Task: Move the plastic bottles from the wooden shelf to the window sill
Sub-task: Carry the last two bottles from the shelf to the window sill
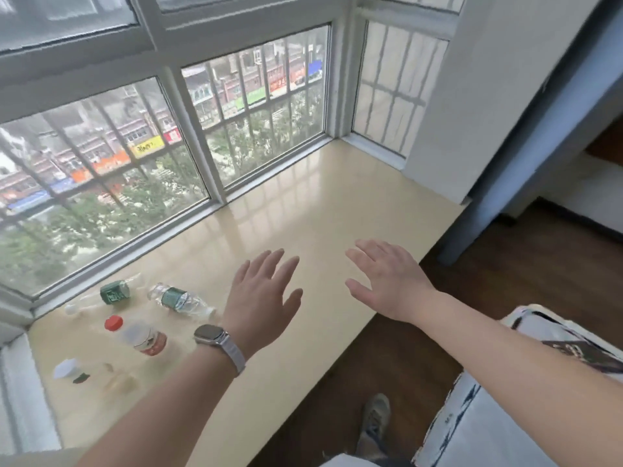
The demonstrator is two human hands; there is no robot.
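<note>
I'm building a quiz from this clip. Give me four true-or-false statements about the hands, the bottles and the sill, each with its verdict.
1. The left hand and the right hand both hold nothing, with their fingers spread. True.
2. The green-label bottle nearest the left hand stands upright. False: it lies on its side on the window sill.
3. The red-capped bottle lies on the sill, left of the left hand. True.
4. The watch is worn on the right wrist. False: it is on the left wrist.
</note>
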